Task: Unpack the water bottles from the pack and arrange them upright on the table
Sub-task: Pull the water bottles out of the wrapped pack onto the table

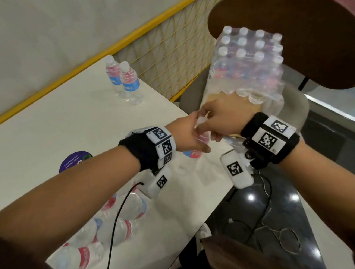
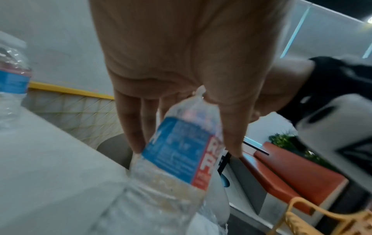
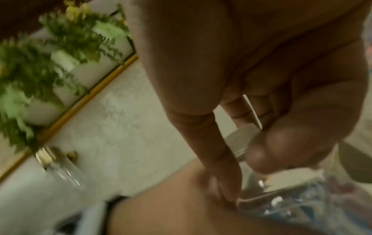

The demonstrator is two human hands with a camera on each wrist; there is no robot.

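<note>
Both hands are meeting at the bench's (image 1: 44,132) right edge, where a shrink-wrapped pack of water bottles (image 1: 252,62) is sitting beside the bench, seemingly on a chair there. The left hand (image 1: 191,136) is gripping one water bottle (image 2: 179,152) near its top, fingers curled down along the blue and red label, its lower part still inside torn wrap. The right hand (image 1: 226,117) is pressing in just beside the left, touching it, fingers bent at the plastic; whether it is pinching the wrap or merely pushing it I cannot tell, since the wrist view is blurred.

The likely trouble: the wrap is clinging to the bottle, so a hard pull could drag the whole pack off its perch, or the bottle could slip free suddenly and drop. The loose bottles (image 1: 107,230) lying on their sides near the bench's front edge could also roll off if an arm nudges them.

Counted: two bottles (image 1: 123,82) are standing upright at the far side, touching; about five are lying down, though blur is making that uncertain; roughly a dozen white caps are showing in the pack.
</note>
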